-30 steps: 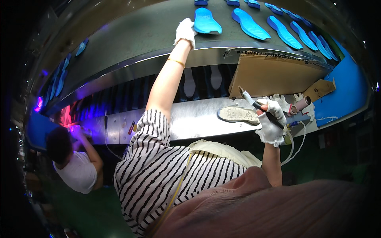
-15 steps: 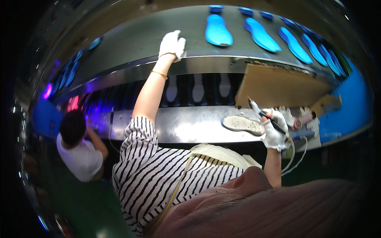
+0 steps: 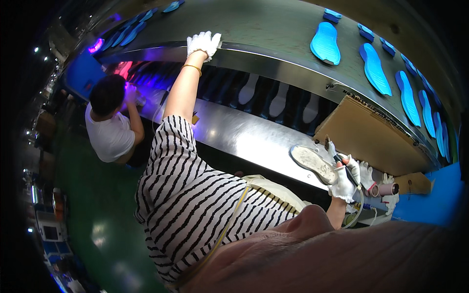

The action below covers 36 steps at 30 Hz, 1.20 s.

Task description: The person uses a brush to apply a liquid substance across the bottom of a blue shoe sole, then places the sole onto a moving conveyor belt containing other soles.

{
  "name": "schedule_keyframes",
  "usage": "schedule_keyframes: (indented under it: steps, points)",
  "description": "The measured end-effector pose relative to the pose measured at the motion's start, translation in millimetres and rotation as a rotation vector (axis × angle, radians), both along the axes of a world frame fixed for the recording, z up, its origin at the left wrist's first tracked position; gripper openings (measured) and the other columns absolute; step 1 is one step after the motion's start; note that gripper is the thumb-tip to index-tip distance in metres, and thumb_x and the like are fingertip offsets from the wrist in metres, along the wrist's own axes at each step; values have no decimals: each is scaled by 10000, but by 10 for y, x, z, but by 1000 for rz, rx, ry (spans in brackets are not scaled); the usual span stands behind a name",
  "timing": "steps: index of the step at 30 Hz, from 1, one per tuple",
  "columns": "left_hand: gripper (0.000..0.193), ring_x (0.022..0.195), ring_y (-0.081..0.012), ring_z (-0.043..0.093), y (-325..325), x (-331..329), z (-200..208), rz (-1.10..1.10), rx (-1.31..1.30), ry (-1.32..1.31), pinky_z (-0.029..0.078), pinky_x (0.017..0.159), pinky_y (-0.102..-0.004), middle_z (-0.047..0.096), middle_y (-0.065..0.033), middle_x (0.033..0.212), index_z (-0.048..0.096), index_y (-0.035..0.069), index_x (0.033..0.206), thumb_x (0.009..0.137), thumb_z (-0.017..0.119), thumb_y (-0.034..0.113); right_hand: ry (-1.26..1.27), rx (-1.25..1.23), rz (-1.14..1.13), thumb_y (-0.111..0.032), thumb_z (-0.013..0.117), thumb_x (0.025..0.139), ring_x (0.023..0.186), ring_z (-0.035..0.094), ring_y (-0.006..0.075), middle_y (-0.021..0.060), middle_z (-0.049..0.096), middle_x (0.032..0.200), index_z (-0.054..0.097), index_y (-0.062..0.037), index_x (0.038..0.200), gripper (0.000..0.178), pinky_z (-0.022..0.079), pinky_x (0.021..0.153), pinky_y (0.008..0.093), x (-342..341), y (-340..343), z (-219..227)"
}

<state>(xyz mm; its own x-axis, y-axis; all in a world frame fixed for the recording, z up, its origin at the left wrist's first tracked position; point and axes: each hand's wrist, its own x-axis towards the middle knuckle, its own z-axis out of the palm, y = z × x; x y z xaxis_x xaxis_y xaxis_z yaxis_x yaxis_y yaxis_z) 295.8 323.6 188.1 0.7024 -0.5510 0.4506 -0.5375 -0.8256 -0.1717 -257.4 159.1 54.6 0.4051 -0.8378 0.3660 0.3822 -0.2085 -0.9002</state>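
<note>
My left hand [image 3: 203,45], in a white glove, reaches far out to the front edge of the conveyor belt [image 3: 254,29]. Its fingers lie stretched over the edge, and nothing shows in them. My right hand [image 3: 344,184], gloved with some bare fingertips, is closed around a slim dark-handled tool with a brush-like tip [image 3: 328,142] and a pale tube at its back end. Beside this hand a shoe sole [image 3: 310,162], whitish inside with a blue rim, lies on the metal shelf [image 3: 254,141]; its near end meets the glove. Whether the hand touches it, I cannot tell.
Blue soles [image 3: 326,45] stand along the belt at right, more at far left. A cardboard sheet [image 3: 376,134] leans behind the shelf. Spare gloves [image 3: 366,175] and a thread spool [image 3: 388,189] lie at right. A person in white [image 3: 110,132] works at left.
My left hand has drawn back from above the belt to its front edge. The view has turned, so the blue soles appear farther right. My right hand still holds the tool beside the sole.
</note>
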Motion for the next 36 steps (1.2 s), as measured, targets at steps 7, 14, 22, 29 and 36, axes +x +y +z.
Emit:
schedule_keyframes:
  steps: [7,14,22,29,36]
  points:
    - [276,1031,-310,548,-77,-245,-27,-20,37,-166,443,848,-471,575,-94,1113,566,173,1130,900,448,270,-65,73,77,81,638,801,885,611,168,113,637,1010,589,-18,959,193,490,810,285,-76,-102,-96]
    - [304,1063,-309,518,39,-393,-75,33,-3,-141,415,889,-484,571,-88,1136,570,172,1150,905,439,297,-3,167,155,62,624,812,890,607,164,99,628,990,590,-13,969,178,496,803,276,-69,-146,-113]
    - [396,1137,-306,450,110,-424,-60,-40,-170,-99,266,1054,-547,581,-81,1139,621,116,1092,934,364,374,-45,241,175,49,614,831,882,621,180,86,618,986,579,-22,1005,191,515,790,291,122,-109,-131]
    - [192,1085,-278,462,108,-473,-89,-69,-260,-266,280,1020,-603,577,-51,1023,598,137,989,868,477,223,78,293,207,50,602,837,906,621,192,102,622,1006,567,-21,1013,194,516,799,292,412,34,61]
    - [226,885,-208,555,-74,-324,-129,-95,-434,-318,247,1042,-582,604,-26,733,652,158,713,840,497,264,27,311,241,76,612,824,969,605,209,112,625,1033,562,-35,1012,224,483,884,329,696,137,171]
